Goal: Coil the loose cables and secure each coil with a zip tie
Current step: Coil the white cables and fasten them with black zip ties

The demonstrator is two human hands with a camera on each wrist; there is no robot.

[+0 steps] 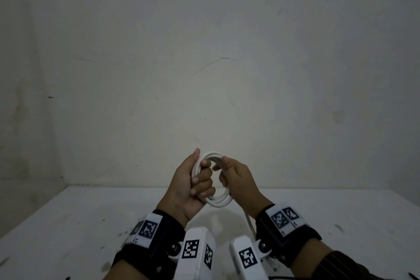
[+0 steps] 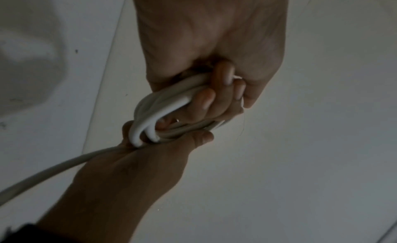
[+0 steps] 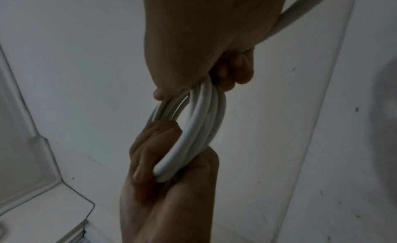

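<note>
Your left hand (image 1: pixel 189 185) is curled round the left side of a white cable (image 1: pixel 214 201) wound into a small coil of several loops, with the thumb up along the outside and the fingers (image 1: pixel 204 179) tucked through the middle of the ring. Your right hand (image 1: pixel 238 179) grips the opposite side of the same coil, fingers wrapped round the bundled strands from the right. You hold the coil in the air between the two hands, above the white tabletop (image 1: pixel 68 223) and in front of a pale, scuffed wall (image 1: pixel 204 52). From the left wrist view, the strands bend tightly over your fingers (image 2: pixel 206 99), and one loose length of the cable (image 2: pixel 53 168) runs out from under the right hand (image 2: pixel 133 170) toward the lower left. From the right wrist view, the loops (image 3: pixel 199 128) stand on edge, clamped at the top by the right hand (image 3: pixel 204 43) and at the bottom by the left hand (image 3: pixel 171 187). The loose tail also hangs down between your wrists in the head view.
</note>
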